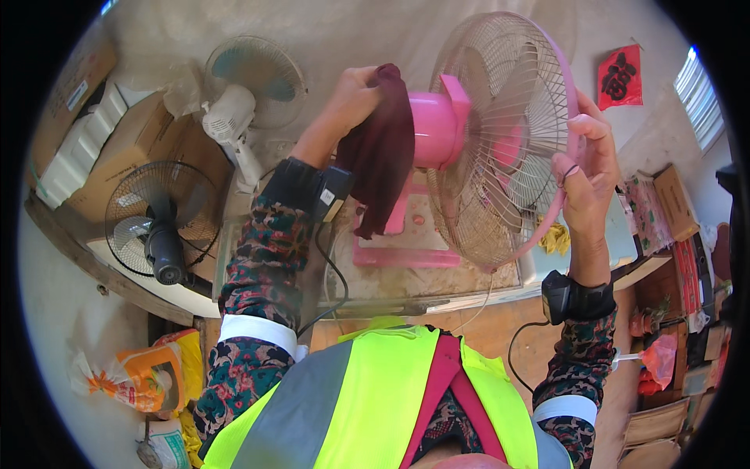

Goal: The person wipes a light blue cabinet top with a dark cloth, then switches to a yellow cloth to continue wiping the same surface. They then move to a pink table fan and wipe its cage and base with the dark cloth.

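A pink electric fan stands in front of me on the worktop, its wire guard turned to the right. My left hand is closed on a dark maroon cloth, which hangs down against the back end of the motor housing. On the other side, my right hand grips the pink rim of the fan's guard, thumb in front and fingers behind. The fan's square pink base rests below, partly hidden by the cloth and the guard.
A white fan and a black fan stand at the left beside cardboard boxes. A yellow crumpled thing lies on a pale surface at the right. Shelves with boxes are farther right. Bags sit at lower left.
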The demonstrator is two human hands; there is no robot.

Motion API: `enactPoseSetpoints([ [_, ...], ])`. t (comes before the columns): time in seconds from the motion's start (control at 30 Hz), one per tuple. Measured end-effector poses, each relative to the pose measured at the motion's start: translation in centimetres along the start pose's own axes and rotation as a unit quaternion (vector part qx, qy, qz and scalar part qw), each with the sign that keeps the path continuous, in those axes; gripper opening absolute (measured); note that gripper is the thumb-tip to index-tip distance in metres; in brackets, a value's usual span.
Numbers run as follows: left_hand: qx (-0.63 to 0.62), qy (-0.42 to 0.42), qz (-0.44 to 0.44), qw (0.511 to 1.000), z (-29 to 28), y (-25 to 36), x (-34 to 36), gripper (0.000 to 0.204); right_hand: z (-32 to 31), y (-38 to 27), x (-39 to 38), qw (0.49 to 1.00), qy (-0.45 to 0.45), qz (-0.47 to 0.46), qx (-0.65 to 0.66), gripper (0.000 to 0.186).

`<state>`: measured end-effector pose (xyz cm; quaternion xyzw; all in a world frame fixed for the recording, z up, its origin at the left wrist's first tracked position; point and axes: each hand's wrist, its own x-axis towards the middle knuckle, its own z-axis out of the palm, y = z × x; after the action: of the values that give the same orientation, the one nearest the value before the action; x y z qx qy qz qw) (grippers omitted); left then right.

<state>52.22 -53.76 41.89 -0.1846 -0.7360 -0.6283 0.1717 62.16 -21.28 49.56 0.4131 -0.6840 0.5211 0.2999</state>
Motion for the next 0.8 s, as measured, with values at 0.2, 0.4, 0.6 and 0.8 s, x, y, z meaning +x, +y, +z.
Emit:
enactPoseSetpoints([
  [0.2, -0.232, -0.005, -0.085, 0.969, 0.1, -0.1, -0.2, 0.017, 0.3, -0.1, 0.1, 1.0, -0.003, -0.002, 0.007, 0.042],
  [0.4, -0.261, -0.002, -0.146, 0.954, -0.7, -0.4, 0.7, 0.015, -0.3, 0.3, 0.4, 1.0, -0.018, 0.001, 0.021, 0.043],
  [0.6, -0.182, -0.02, -0.047, 0.982, -1.1, -5.1, 0.6, 0.023, -0.4, -0.3, 0.3, 0.999, -0.03, 0.02, 0.014, 0.05],
  [0.8, -0.018, -0.009, 0.177, 0.984, 0.3, -8.8, -1.5, 0.035, -2.4, 1.1, -6.5, 0.996, 0.079, 0.037, 0.019, 0.072],
])
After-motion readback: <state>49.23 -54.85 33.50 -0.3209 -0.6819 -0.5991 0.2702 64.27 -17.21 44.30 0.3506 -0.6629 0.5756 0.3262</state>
